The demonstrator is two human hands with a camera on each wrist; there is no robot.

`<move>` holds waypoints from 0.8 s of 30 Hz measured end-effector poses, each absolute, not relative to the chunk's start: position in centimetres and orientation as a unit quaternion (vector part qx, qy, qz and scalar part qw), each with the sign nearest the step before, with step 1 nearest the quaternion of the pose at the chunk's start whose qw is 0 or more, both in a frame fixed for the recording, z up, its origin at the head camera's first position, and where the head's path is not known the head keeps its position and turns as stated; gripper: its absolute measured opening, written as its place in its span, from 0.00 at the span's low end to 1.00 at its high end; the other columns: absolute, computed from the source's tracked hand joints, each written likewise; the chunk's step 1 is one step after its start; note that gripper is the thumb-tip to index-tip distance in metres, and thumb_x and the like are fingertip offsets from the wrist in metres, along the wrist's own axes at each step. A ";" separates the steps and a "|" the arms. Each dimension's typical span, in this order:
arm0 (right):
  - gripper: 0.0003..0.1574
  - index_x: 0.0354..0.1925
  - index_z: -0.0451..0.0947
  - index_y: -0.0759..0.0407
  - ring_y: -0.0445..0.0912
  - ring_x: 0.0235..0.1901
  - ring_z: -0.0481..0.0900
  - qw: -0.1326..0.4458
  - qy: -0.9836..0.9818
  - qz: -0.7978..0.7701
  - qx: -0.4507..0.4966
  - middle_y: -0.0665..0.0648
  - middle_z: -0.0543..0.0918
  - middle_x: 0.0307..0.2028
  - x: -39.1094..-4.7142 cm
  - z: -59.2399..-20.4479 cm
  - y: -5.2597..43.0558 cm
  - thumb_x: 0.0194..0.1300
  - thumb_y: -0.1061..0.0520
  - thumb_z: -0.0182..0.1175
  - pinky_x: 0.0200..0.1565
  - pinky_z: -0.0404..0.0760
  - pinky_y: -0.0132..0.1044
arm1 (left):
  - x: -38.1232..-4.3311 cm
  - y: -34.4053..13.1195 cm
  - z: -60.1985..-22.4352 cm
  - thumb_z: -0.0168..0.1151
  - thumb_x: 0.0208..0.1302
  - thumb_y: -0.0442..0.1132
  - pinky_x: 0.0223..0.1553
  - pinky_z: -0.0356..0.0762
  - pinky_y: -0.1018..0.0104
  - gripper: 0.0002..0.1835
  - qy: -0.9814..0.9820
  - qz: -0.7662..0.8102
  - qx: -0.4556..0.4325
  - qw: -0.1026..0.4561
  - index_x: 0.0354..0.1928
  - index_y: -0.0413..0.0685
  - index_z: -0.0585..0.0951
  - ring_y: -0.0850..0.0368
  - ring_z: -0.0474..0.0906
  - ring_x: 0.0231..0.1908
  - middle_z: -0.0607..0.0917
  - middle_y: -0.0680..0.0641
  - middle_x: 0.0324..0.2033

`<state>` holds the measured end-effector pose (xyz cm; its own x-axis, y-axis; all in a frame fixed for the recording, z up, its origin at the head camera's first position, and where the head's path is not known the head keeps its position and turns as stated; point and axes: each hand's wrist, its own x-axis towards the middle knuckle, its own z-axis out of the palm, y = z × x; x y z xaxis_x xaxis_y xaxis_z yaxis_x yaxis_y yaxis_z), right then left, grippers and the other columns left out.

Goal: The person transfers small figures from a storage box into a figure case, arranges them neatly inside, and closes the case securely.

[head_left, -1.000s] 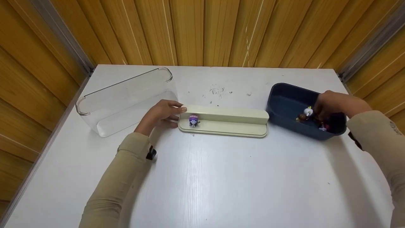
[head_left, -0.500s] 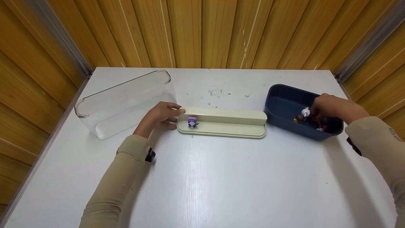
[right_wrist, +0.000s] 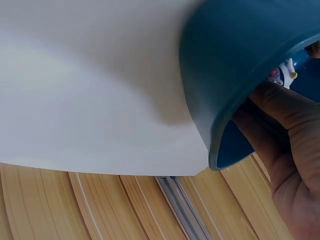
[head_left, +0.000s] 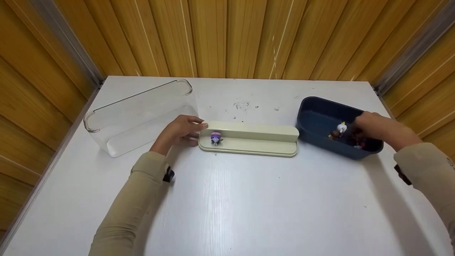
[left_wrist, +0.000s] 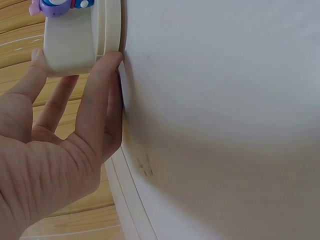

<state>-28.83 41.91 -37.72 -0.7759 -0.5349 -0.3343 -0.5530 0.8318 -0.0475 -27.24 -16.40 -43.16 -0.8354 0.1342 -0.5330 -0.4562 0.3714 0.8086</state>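
Note:
My left hand [head_left: 183, 128] grips the left end of a cream, stepped display base [head_left: 256, 144], thumb on its upper step and fingers at its end. On the base's lower step, near that hand, stands a small purple toy figure [head_left: 215, 138] with a pink top. The left wrist view shows the purple figure [left_wrist: 57, 7] at the top edge. My right hand [head_left: 382, 128] reaches down into a dark blue bin [head_left: 316, 137], its fingertips hidden. Beside it in the bin lie a white figure [head_left: 341, 127], a brown one [head_left: 334, 134] and a reddish one [head_left: 359, 143]; I cannot tell whether the hand holds anything.
A clear plastic box [head_left: 142, 106] lies at the back left of the white table [head_left: 249, 202], close to my left hand. Wood-panelled walls [head_left: 245, 39] rise behind and at both sides.
My right hand stays in the bin, shifting slightly among the figures, with its sleeve a little lower and farther right. The left hand, base and purple figure keep their places.

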 end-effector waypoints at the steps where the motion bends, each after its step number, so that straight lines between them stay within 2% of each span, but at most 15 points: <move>1: 0.07 0.32 0.86 0.59 0.46 0.26 0.76 0.167 0.941 0.031 -0.291 0.51 0.82 0.26 -28.8 -37.5 42.1 0.55 0.69 0.71 0.30 0.83 0.44 | -27.3 -16.4 -43.2 0.70 0.67 0.49 0.44 0.87 0.60 0.30 0.783 0.552 -0.103 0.268 0.68 0.49 0.76 0.50 0.84 0.50 0.82 0.43 0.57; 8: 0.06 0.37 0.87 0.65 0.47 0.29 0.80 0.152 0.943 0.035 -0.293 0.56 0.86 0.30 -28.4 -35.7 43.0 0.57 0.68 0.70 0.33 0.86 0.47 | -27.3 -16.4 -43.2 0.70 0.67 0.49 0.44 0.87 0.61 0.30 0.788 0.544 -0.106 0.267 0.68 0.49 0.76 0.49 0.82 0.52 0.81 0.44 0.59; 18: 0.08 0.38 0.86 0.67 0.49 0.31 0.82 0.140 0.950 0.033 -0.276 0.58 0.86 0.32 -27.3 -34.4 42.7 0.57 0.72 0.69 0.36 0.87 0.50 | -27.2 -16.3 -43.0 0.70 0.66 0.50 0.43 0.87 0.60 0.31 0.792 0.538 -0.106 0.268 0.68 0.49 0.75 0.49 0.82 0.52 0.82 0.42 0.58; 24: 0.09 0.38 0.86 0.69 0.51 0.31 0.83 0.110 0.952 0.033 -0.285 0.60 0.87 0.32 -27.5 -33.8 41.9 0.56 0.72 0.71 0.36 0.88 0.51 | -27.1 -16.4 -43.2 0.70 0.67 0.49 0.43 0.87 0.61 0.30 0.785 0.551 -0.100 0.265 0.68 0.48 0.76 0.49 0.83 0.50 0.81 0.42 0.58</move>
<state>-27.47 41.94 -33.83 -0.8131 -0.5359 -0.2272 -0.5502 0.8350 -0.0007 -27.14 -16.42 -43.20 -0.8397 0.1349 -0.5261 -0.4487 0.3736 0.8119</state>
